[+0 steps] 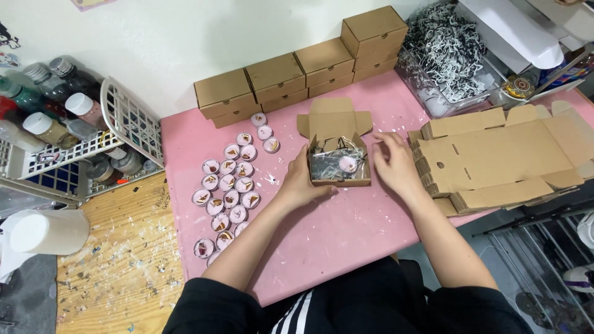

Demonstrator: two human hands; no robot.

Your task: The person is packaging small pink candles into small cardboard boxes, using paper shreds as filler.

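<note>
An open cardboard box (339, 162) sits mid-bench on the pink mat (346, 229), holding shredded paper and 1 pink candle (348, 164). The left hand (301, 182) cups its left side in a loose grip; the right hand (396, 164), fingers relaxed, touches its right edge. More candles (228, 192) lie to the left.

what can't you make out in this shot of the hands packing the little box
Head view only:
- Left hand: fingertips hidden behind the open box.
- Pink candle in the box: partly buried in shredded paper.
- Closed boxes: contents hidden by lids.
- Candle toppings: too small to identify.
</note>
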